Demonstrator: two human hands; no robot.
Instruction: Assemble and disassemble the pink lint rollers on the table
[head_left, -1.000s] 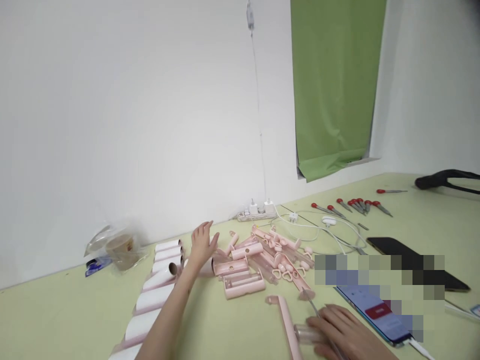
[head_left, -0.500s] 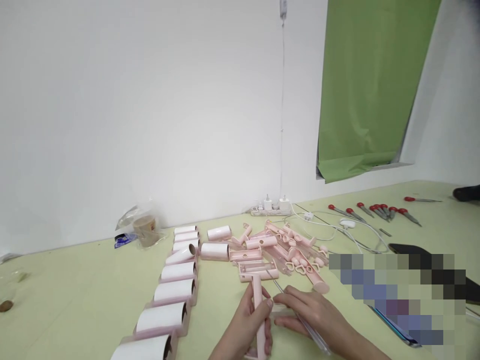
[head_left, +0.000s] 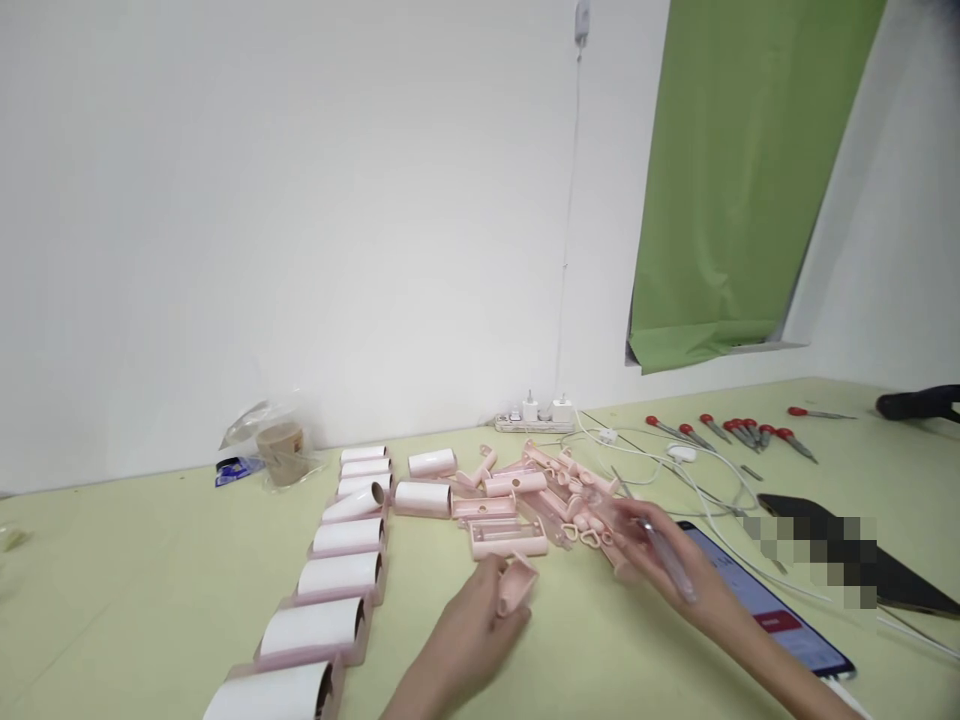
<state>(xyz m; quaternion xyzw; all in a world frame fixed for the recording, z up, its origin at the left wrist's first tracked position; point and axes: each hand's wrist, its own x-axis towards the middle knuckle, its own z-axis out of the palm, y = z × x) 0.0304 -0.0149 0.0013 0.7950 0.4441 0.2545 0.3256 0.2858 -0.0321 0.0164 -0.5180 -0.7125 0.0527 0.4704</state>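
Observation:
My left hand [head_left: 480, 625] is closed around a pink plastic part [head_left: 517, 585], one end of which faces me. It is just in front of the pile of pink parts [head_left: 517, 484]. My right hand [head_left: 667, 555] grips a screwdriver [head_left: 671, 570] with a clear handle and thin metal shaft. Its fingers reach over the right side of the pile, close to small pink heart-shaped pieces [head_left: 590, 538]. Something see-through shows by those fingertips, too blurred to name. White rolls [head_left: 311, 626] in pink holders form a row left of my left hand.
A lit phone [head_left: 780, 610] lies under my right forearm, near white cables [head_left: 712, 510]. Several red-ended tools [head_left: 742, 432] lie farther back. A power strip [head_left: 532, 422] stands by the wall. At the back left is a bagged tape roll [head_left: 283, 450].
My right hand has moved away from the left, forward and right to the pile, keeping the screwdriver. My left hand has tilted the pink part so its end faces me. The phone screen is now visible.

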